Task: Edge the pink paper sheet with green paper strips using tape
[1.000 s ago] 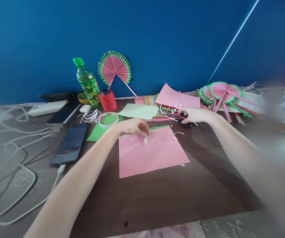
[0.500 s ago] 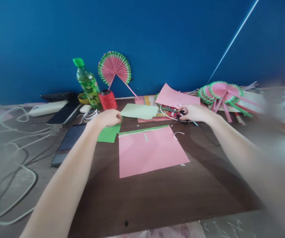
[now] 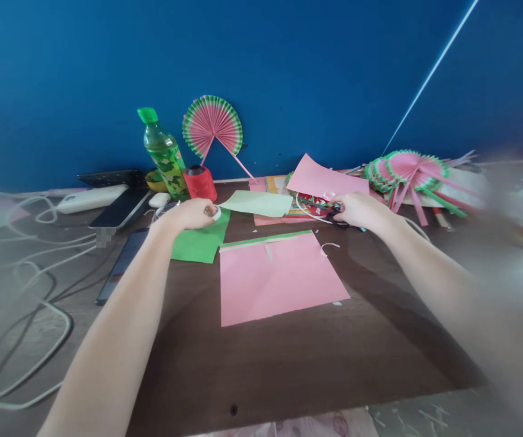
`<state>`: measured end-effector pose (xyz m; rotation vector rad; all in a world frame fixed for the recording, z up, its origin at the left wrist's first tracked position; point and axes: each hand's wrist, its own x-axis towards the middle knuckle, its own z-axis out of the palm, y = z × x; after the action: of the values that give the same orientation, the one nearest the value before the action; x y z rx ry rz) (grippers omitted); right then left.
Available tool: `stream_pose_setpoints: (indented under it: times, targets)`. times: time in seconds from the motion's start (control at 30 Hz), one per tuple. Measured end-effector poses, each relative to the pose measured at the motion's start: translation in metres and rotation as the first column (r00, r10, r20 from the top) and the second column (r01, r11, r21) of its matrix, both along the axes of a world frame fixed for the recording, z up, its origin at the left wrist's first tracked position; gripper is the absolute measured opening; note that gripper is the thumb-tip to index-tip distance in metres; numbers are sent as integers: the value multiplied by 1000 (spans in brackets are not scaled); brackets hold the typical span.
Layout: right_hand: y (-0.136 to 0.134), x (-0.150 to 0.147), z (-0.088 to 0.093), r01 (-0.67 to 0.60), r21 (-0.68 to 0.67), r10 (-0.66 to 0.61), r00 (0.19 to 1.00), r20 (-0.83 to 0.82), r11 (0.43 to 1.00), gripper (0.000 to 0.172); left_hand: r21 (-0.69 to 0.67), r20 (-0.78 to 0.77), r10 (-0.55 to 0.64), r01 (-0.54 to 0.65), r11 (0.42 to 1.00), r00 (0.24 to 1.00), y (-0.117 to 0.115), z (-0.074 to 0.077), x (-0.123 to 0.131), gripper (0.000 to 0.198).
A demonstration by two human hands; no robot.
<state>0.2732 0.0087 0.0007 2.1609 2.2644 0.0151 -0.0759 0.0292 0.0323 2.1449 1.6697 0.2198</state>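
My left hand [image 3: 194,213] is closed on a small white tape roll [image 3: 217,212], above the left end of a pale green sheet [image 3: 257,203] and over a bright green sheet [image 3: 201,240]. Dark-handled scissors [image 3: 334,209] are in the fingers of my right hand [image 3: 356,209], at the back beside a curved pink sheet [image 3: 327,179]. Between my arms a larger pink sheet [image 3: 283,279] lies flat. Its far edge carries a green strip and a whitish strip; a short pale piece rests below them.
A pleated paper fan [image 3: 213,124] leans on the blue wall. A green-capped bottle [image 3: 163,149] and a red thread spool [image 3: 200,184] stand at back left. Phones and white cables [image 3: 61,315] lie left. More folded fans [image 3: 409,173] are piled at back right.
My left hand has drawn slightly left, and the white roll now shows at its fingertips. My right hand stays at the scissors. The view has shifted a little.
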Motion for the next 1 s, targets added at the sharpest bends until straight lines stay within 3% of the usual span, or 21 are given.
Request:
stream_pose_setpoints:
  times: [0.07, 0.13, 0.3, 0.37, 0.47, 0.57, 0.63, 0.8, 1.0]
  targets:
    - [-3, -2, 3, 11, 42, -10, 1000, -13, 999, 43, -27, 47, 54, -53, 998, 997, -5, 12, -1, 18]
    - [-4, -5, 6, 16, 121, -9, 998, -58, 993, 38, -94, 143, 44, -31, 995, 989, -11, 23, -3, 25]
    - [-11, -25, 16, -95, 311, 185, 944, -273, 945, 27, -180, 418, -81, 170, 969, 905, -24, 36, -1, 29]
    - [-19, -40, 18, -173, 355, 317, 858, -403, 919, 22, -188, 487, -101, 217, 958, 867, -27, 36, 7, 31]
    - [-35, -66, 16, -261, 478, 522, 637, -567, 839, 21, -162, 550, -160, 292, 943, 820, -31, 33, 25, 32]
    - [-49, -86, 10, -318, 581, 658, 458, -598, 749, 25, -126, 589, -247, 389, 912, 769, -35, 29, 43, 32]
    - [-55, -93, 5, -310, 603, 677, 399, -619, 735, 33, -138, 610, -259, 422, 896, 749, -37, 27, 51, 35]
    - [-60, -98, 1, -258, 590, 642, 378, -668, 765, 36, -161, 674, -237, 452, 878, 699, -40, 23, 59, 44]
    - [-61, -98, 2, -227, 589, 625, 408, -666, 776, 32, -133, 752, -204, 448, 884, 626, -43, 17, 71, 37]
